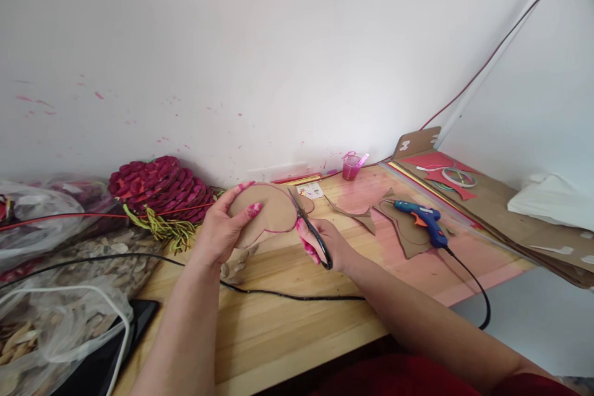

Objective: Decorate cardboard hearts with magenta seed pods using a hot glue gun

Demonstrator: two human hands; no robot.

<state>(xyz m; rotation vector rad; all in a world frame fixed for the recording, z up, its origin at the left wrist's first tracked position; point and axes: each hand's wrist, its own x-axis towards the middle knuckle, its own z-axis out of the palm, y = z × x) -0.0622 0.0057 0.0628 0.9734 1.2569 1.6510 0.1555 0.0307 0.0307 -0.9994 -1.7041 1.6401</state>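
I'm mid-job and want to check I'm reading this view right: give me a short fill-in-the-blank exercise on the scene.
1. The right hand holds the ____.
2. The left hand holds a piece of brown ____ with a curved line drawn on it.
3. The trigger of the blue glue gun is ____.
4. In the picture, the cup is on the ____ side of the glue gun.

Missing words: scissors; cardboard; orange; left.
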